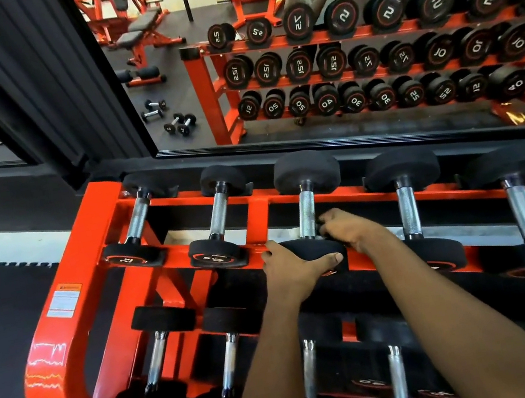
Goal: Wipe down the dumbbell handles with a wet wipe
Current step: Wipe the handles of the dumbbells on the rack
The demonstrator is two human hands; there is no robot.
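- Sitting 3rd from L on the top tier of the orange rack (71, 290), the dumbbell (305, 170) points its knurled handle (306, 214) toward 12.
- L hand (295, 268) at 6 of the handle, fingers + thumb wrapped round the near head.
- R hand (351, 227) at 4 of the handle, fingers curled against its base; can't tell if they hold anything.
- Mirror (333, 48) at 12.

orange rack (73, 300) below wall mirror (186, 83)

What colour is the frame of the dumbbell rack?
Bright orange-red; the rack frame shows clearly in the head view.
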